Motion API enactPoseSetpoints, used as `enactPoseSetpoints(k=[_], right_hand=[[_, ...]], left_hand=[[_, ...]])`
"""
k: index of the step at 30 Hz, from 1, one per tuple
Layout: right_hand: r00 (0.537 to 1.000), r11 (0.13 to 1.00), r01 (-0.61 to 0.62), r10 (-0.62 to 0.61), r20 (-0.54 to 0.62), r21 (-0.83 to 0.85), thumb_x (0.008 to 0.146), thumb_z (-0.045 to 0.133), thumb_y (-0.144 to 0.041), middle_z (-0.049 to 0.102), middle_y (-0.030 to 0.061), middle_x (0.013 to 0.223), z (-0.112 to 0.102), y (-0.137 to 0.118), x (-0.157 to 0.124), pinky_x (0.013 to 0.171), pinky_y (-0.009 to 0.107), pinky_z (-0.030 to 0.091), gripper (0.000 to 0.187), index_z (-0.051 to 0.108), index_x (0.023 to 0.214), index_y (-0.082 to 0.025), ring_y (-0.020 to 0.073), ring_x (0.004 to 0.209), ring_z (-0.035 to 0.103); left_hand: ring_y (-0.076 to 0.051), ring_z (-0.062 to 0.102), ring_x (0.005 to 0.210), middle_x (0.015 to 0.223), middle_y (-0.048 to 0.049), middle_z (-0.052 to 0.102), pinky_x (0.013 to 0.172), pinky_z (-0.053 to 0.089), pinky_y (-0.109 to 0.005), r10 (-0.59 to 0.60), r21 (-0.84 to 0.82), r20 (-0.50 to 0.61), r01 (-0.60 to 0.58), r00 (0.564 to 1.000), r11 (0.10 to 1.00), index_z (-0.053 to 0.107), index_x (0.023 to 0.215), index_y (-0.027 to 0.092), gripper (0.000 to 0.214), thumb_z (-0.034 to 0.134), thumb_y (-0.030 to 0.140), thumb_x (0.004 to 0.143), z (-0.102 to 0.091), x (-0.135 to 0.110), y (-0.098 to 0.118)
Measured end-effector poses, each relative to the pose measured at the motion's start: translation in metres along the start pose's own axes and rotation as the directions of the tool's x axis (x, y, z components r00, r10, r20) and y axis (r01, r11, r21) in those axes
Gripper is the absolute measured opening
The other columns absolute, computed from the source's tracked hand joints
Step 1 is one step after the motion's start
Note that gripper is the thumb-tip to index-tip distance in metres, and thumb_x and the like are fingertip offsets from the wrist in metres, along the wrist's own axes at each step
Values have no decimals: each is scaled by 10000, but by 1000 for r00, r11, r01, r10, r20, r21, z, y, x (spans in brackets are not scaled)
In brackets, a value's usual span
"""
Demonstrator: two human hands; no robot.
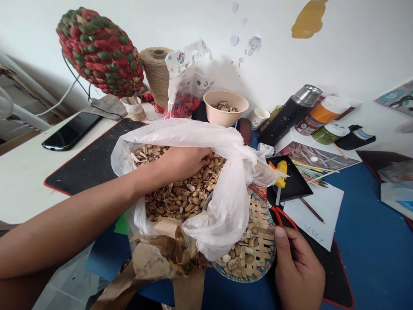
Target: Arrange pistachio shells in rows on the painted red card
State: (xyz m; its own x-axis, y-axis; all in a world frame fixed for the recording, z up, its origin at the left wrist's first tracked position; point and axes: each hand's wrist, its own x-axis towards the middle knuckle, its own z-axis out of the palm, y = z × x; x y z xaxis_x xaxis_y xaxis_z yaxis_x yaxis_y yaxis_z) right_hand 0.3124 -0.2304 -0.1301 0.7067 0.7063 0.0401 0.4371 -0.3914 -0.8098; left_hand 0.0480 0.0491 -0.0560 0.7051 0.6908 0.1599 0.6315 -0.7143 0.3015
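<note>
An open white plastic bag (pixel 222 206) stands in front of me, full of peanut shells (pixel 183 193). My left hand (pixel 189 162) reaches into it from the left, fingers curled down among the shells at the far side. Its fingertips are partly hidden, and what they hold cannot be made out. To the right, my right hand (pixel 297 262) pinches the edge of a round woven bamboo tray (pixel 262 241) with blue stitching. Several pale peanut shells (pixel 240 249) lie on that tray, which the bag partly covers. Red-handled pliers (pixel 284 215) lie just beyond my right hand.
A yellow glue gun (pixel 281 173) rests on a black tray (pixel 298 183). Behind the bag stand a pink bowl (pixel 226 107), a twine spool (pixel 157 77), a thermos (pixel 290 114) and a red-green shell-covered ornament (pixel 100 54). A phone (pixel 71 131) lies left; torn brown paper (pixel 155 262) hangs in front.
</note>
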Motion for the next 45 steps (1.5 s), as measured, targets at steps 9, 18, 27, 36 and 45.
enactPoseSetpoints(k=[9, 18, 27, 36, 45], right_hand=[[1000, 1000, 4, -4, 1, 13, 960, 824, -943, 936, 90, 1033, 1, 5, 0, 787, 290, 650, 732, 944, 1021, -223, 269, 885, 841], [996, 998, -54, 56, -73, 21, 776, 754, -1160, 934, 125, 991, 8, -19, 0, 811, 347, 682, 980, 930, 959, -213, 316, 912, 866], [1000, 999, -30, 30, -9, 15, 868, 809, -1049, 939, 114, 1010, 3, -4, 1, 776, 331, 674, 856, 940, 1007, -214, 299, 876, 861], [995, 996, -86, 87, -42, 25, 850, 879, -990, 950, 105, 1095, 2, 11, 3, 826, 329, 686, 808, 947, 1094, -222, 312, 967, 874], [998, 999, -44, 43, -40, -17, 880, 860, -977, 954, 110, 1120, 0, 15, 4, 857, 340, 690, 786, 947, 1086, -223, 326, 1009, 883]], left_hand=[[-237, 806, 903, 1024, -39, 902, 860, 602, -349, -94, -292, 61, 108, 994, 950, 911, 1148, 250, 277, 731, 458, 1121, -25, -33, -11], [-185, 827, 977, 1139, -55, 900, 871, 623, -277, 270, -605, -85, -265, 959, 751, 874, 1307, 224, 177, 754, 223, 1178, -65, -52, 67], [-198, 862, 1041, 1173, -21, 927, 950, 635, -294, 160, -477, -27, -154, 987, 865, 881, 1209, 240, 168, 715, 262, 1196, -57, -60, 16], [-312, 747, 1491, 1545, -109, 859, 1390, 521, -452, 531, -379, 126, -454, 838, 806, 867, 1294, 241, 255, 637, 176, 1207, -5, -65, 14], [-308, 797, 1400, 1384, -110, 910, 1262, 614, -450, 310, 3, 57, -310, 949, 951, 907, 1233, 243, 305, 614, 183, 1171, -3, -72, -31]])
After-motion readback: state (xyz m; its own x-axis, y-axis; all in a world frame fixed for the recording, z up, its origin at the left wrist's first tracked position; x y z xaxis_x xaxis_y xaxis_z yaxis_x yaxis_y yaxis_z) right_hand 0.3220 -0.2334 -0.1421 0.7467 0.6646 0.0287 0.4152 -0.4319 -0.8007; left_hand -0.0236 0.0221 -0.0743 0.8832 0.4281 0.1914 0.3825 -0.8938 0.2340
